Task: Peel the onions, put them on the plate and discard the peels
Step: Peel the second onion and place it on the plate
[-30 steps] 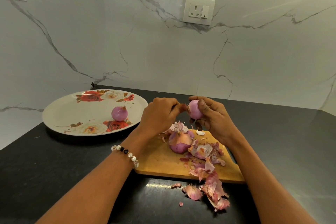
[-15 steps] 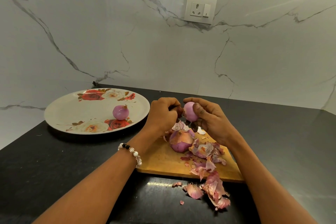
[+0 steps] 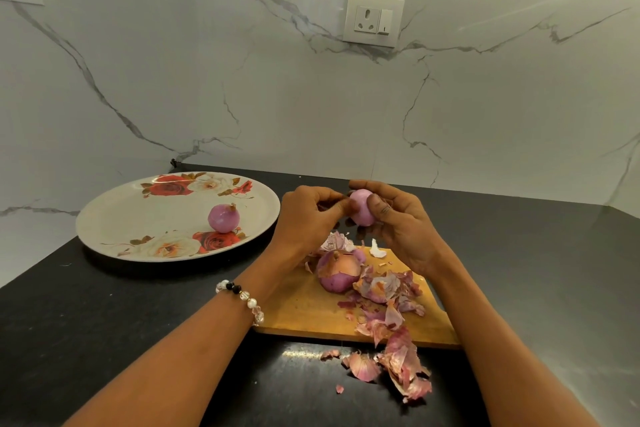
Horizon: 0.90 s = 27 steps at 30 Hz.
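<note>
My right hand (image 3: 403, 224) grips a small pink onion (image 3: 361, 208) above the far end of the wooden cutting board (image 3: 304, 308). My left hand (image 3: 308, 215) meets it from the left, fingertips pinching at the onion's skin. On the board lies an unpeeled onion (image 3: 337, 272) with papery skin. One peeled onion (image 3: 223, 217) sits on the flowered plate (image 3: 138, 218) at the left. Loose peels (image 3: 391, 291) cover the board's right part, and more peels (image 3: 401, 367) lie on the counter in front of it.
The black counter (image 3: 104, 322) meets a white marble wall with a socket (image 3: 374, 19) behind. The plate stands left of the board, close to my left wrist with its bead bracelet (image 3: 242, 298).
Both hands stay together on the small onion and have turned it a little; my left fingers have shifted along its skin. Plate, board and peels are unchanged.
</note>
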Available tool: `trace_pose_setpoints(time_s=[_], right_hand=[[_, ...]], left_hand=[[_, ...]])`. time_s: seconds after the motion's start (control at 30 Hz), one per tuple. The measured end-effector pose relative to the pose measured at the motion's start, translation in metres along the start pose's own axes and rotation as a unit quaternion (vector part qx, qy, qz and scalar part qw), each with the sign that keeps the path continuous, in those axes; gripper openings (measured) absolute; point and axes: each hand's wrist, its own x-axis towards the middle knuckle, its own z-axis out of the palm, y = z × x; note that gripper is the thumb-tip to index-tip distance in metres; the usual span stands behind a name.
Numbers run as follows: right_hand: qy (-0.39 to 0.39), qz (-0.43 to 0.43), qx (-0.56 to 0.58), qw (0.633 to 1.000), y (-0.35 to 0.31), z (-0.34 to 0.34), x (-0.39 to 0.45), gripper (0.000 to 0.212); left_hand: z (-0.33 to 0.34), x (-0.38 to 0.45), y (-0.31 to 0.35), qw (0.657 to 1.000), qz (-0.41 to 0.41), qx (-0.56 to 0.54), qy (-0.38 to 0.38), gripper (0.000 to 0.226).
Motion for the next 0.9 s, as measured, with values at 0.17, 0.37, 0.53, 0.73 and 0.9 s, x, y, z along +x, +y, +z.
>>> trace_pose_setpoints(time_s=[0.17,0.37,0.53,0.73,0.9], right_hand=[[-0.002,-0.005,-0.084,0.996,-0.001,0.0,-0.001,0.027],[-0.031,0.005,-0.163,0.986,-0.001,-0.003,-0.002,0.025],[-0.066,-0.009,-0.179,0.982,-0.002,-0.001,-0.003,0.033],[-0.065,-0.027,-0.147,0.987,-0.002,0.0,-0.004,0.033],[-0.03,-0.021,-0.062,0.997,-0.001,0.0,-0.002,0.033]], left_hand=[[0.0,0.001,-0.006,0.999,0.031,0.036,0.01,0.023],[-0.007,0.002,-0.007,0.988,0.104,0.113,-0.022,0.013],[-0.016,0.004,-0.011,0.987,0.102,0.106,-0.058,0.008],[-0.011,0.003,-0.013,0.995,0.061,0.065,-0.039,0.002],[-0.007,0.004,-0.006,0.991,-0.091,-0.086,-0.047,0.014]])
